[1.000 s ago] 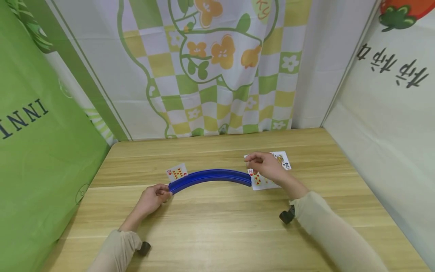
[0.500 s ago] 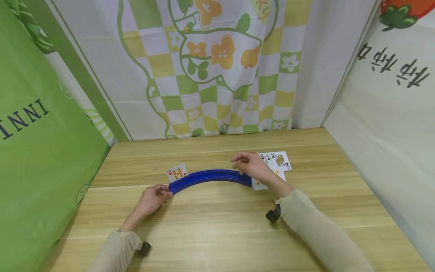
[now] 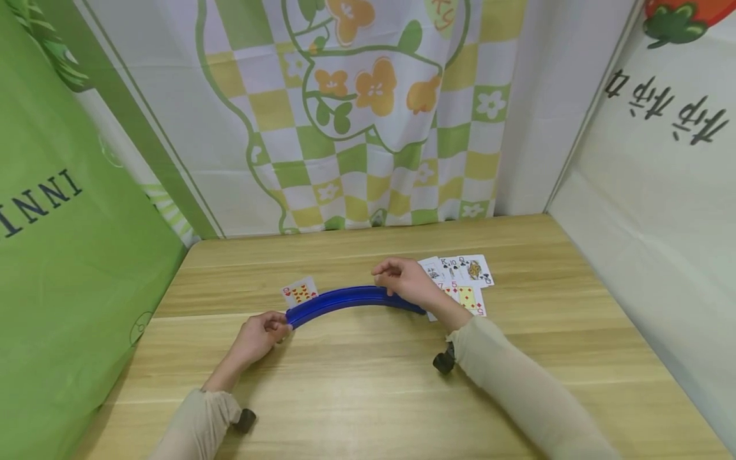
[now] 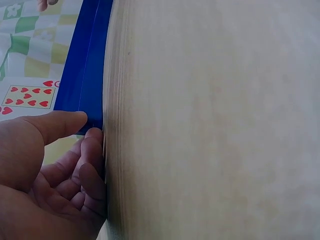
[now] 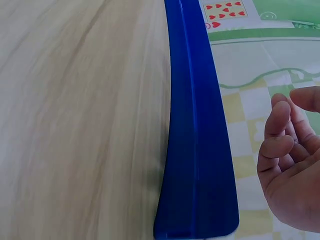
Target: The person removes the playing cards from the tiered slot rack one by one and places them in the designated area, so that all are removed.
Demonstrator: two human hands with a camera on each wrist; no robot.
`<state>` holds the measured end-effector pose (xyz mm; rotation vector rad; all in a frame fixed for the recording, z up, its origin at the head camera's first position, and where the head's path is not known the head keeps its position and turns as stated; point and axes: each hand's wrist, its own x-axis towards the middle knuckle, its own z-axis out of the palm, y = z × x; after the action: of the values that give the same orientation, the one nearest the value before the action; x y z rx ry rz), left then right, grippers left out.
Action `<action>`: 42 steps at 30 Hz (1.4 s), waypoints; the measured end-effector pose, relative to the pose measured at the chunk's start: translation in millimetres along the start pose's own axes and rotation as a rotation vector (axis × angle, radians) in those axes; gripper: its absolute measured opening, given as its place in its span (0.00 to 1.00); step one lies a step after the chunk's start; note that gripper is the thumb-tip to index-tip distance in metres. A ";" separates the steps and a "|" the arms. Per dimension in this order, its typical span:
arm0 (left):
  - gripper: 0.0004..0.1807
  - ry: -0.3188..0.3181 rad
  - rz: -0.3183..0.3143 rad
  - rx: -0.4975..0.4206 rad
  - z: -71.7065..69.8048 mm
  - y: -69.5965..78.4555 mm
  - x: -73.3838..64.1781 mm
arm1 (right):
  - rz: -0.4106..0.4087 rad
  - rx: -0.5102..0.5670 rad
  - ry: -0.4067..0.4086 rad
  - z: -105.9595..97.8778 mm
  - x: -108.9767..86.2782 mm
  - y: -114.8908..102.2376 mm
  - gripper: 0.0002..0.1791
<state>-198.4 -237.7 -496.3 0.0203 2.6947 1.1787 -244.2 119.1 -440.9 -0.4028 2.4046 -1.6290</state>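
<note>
A curved blue playing card holder [image 3: 339, 298] lies across the wooden table. My left hand [image 3: 257, 338] pinches its left end; in the left wrist view the thumb [image 4: 67, 124] lies on the end and a fingertip sits at its edge. One heart playing card [image 3: 300, 292] stands upright in the holder near that end. My right hand [image 3: 407, 282] hovers over the right part of the holder. In the right wrist view its fingers [image 5: 279, 120] are loosely curled, with nothing between them and the thumb.
Several face-up playing cards [image 3: 473, 271] lie overlapping beyond the holder's right end, including a king and a queen; red diamond cards [image 3: 468, 298] lie nearer. A checked curtain [image 3: 368, 172] hangs behind the table, with a green cloth [image 3: 75, 287] at the left.
My right hand has moved left from the loose cards to above the holder, uncovering more of those cards. The left hand and the holder stay in place.
</note>
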 end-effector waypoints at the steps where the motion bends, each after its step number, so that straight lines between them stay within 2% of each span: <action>1: 0.16 0.001 -0.001 -0.002 -0.2 0.3 -0.1 | -0.002 0.004 -0.006 2.0 1.1 -1.4 0.11; 7: 0.16 -0.002 -0.001 -0.004 -0.3 -0.1 0.2 | -0.005 -0.022 -0.018 13.9 7.9 -6.4 0.11; 13: 0.16 0.005 0.001 0.004 0.1 -0.9 0.8 | -0.015 0.023 -0.043 25.0 14.4 -11.7 0.11; 22: 0.15 0.005 0.014 0.003 0.5 -1.4 0.3 | -0.062 -0.027 -0.050 41.5 21.6 -21.7 0.11; 30: 0.15 0.007 0.016 -0.001 0.7 -0.9 0.0 | -0.091 -0.030 -0.044 53.6 29.1 -22.2 0.10; 42: 0.15 0.010 0.015 0.001 0.9 -0.6 0.5 | -0.081 -0.047 -0.062 68.0 38.9 -21.2 0.09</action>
<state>-198.6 -237.4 -497.4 0.0357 2.7081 1.1855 -256.6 39.1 -447.0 -0.5570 2.4139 -1.5703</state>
